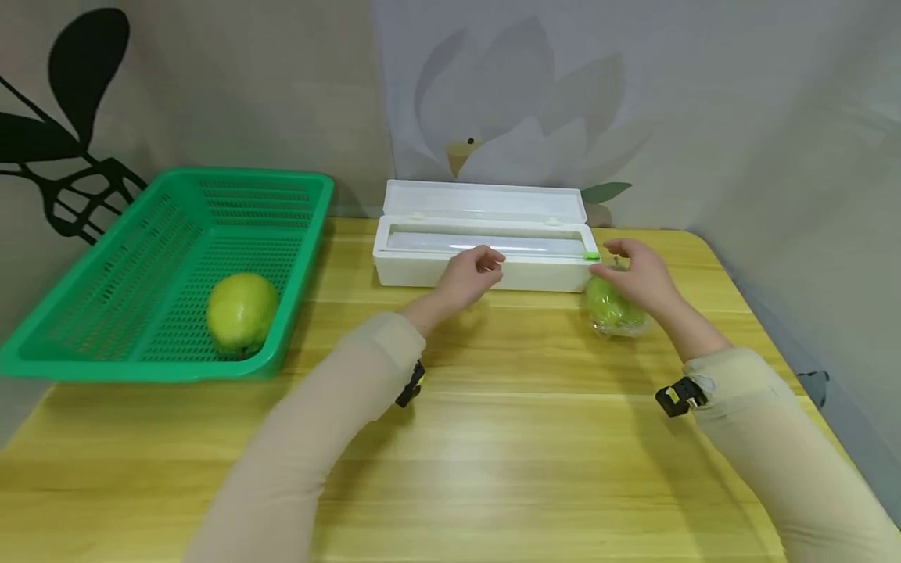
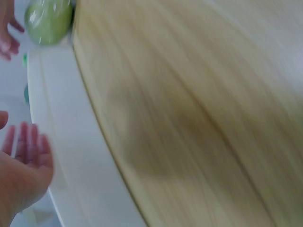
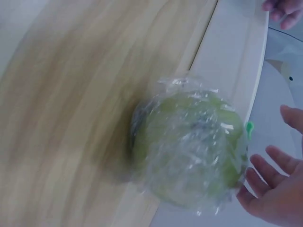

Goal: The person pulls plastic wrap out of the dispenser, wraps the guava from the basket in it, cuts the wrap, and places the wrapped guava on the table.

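Note:
A green apple wrapped in clear plastic film (image 1: pixel 614 309) stands on the table at the right end of a white cling film box (image 1: pixel 486 270). Beside and above it is my right hand (image 1: pixel 642 277), its fingers loosely bent and spread apart. In the right wrist view the crinkled film (image 3: pixel 189 146) covers the fruit, with fingertips close to its side; whether they touch it I cannot tell. My left hand (image 1: pixel 470 277) hovers before the box's front, fingers relaxed and holding nothing. The box's lid (image 1: pixel 486 202) is raised, with a film roll (image 1: pixel 486 243) inside.
On the left stands a green plastic basket (image 1: pixel 296 274) with one unwrapped green apple (image 1: pixel 242 313) inside. A bright green slider (image 1: pixel 591 256) sits at the box's right end. The wooden table (image 1: pixel 479 453) has its right edge beyond the right arm, and a wall stands behind.

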The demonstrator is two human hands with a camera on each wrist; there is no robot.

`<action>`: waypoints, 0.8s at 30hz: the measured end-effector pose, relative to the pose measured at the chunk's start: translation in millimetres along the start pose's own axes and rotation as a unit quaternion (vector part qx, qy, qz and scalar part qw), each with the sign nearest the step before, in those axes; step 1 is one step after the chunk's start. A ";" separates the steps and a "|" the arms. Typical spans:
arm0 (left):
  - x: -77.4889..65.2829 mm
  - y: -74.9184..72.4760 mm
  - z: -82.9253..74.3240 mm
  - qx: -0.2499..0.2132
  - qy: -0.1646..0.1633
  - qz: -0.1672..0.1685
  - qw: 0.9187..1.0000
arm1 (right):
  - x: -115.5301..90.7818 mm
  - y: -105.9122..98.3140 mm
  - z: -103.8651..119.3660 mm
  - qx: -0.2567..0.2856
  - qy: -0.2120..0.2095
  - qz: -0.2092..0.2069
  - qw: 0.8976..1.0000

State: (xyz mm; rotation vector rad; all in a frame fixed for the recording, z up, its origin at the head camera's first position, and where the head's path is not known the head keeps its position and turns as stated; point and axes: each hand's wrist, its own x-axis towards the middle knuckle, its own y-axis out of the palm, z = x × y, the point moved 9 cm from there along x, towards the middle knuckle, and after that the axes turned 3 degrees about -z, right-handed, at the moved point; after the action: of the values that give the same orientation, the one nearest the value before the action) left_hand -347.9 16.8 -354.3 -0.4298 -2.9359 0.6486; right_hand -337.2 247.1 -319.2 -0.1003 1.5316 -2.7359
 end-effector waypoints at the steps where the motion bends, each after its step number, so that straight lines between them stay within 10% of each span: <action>1: 0.4 -10.4 1.0 0.005 0.006 -0.017 1.000 | 2.2 1.8 1.8 -0.006 -0.008 0.002 1.000; 7: -1.5 -71.2 16.2 0.072 0.037 -0.126 0.989 | 13.1 11.7 12.4 -0.048 -0.047 0.007 0.998; 12: -9.3 -103.6 35.8 0.195 0.045 -0.187 0.962 | 20.6 19.9 17.6 -0.089 -0.060 0.012 0.994; 24: -19.4 -112.6 45.6 0.320 0.063 -0.159 0.932 | 27.8 28.5 23.7 -0.198 -0.069 0.041 0.977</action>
State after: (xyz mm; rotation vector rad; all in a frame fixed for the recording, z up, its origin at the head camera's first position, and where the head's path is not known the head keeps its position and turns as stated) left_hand -365.0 -104.9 -348.3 0.0700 -2.3914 1.3801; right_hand -364.4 211.1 -329.6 -0.2177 1.9634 -2.2729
